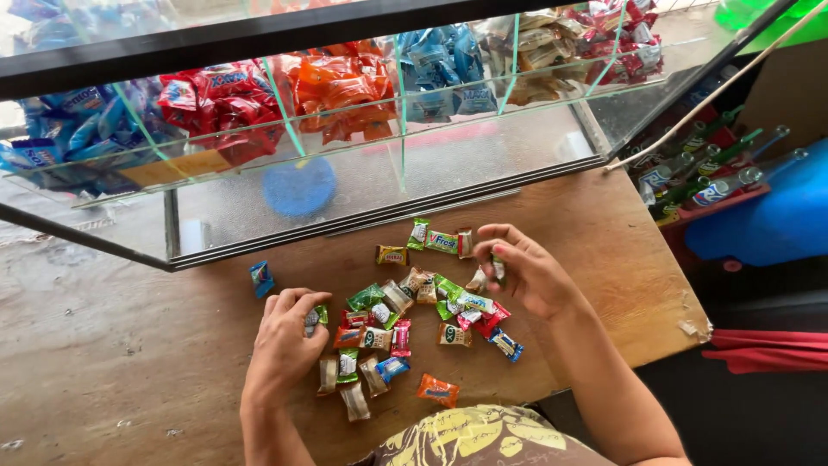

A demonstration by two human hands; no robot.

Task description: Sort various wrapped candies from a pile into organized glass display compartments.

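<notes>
A heap of small wrapped candies (405,315) in green, red, orange, blue and brown lies on a brown wooden counter (595,250). My left hand (285,341) rests at the heap's left edge, fingers curled around a green-wrapped candy (316,318). My right hand (526,272) hovers over the heap's right side and pinches a small green candy (498,270) between its fingertips. An orange candy (438,390) lies nearest me. A blue candy (261,278) sits alone to the left.
A glass display case (362,190) with compartments of packed sweets stands along the counter's far side. A crate of bottles (707,168) sits at the right beyond the counter's edge, beside a blue container (776,224). The counter's left part is grey and worn.
</notes>
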